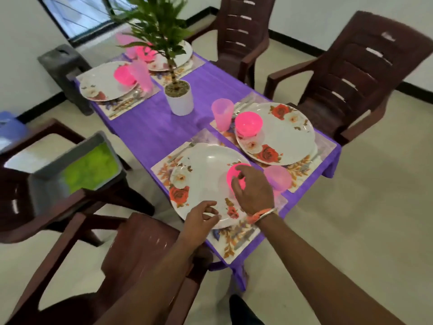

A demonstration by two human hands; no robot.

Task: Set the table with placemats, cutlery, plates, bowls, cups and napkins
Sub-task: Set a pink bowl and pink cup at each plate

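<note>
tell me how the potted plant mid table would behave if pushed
The plant would probably tip rather than slide: its tall stem and leafy top stand well above a narrow white pot. The purple cloth under it may bunch or drag. The pebbles suggest some weight low down.

Four floral plates (206, 170) (285, 134) (98, 87) (185, 51), four placemats (161, 167) (328, 146) (121, 109) (199, 63), four pink bowls (232, 174) (248, 124) (123, 75) (144, 53) and four pale pink cups (278, 178) (221, 117) (141, 75) (124, 41) on the surface. One potted plant (179, 99). Four brown chairs (243, 31) (356, 76) (140, 254) (23, 195). One grey tray (103, 139). The cutlery is too blurred to count
</note>
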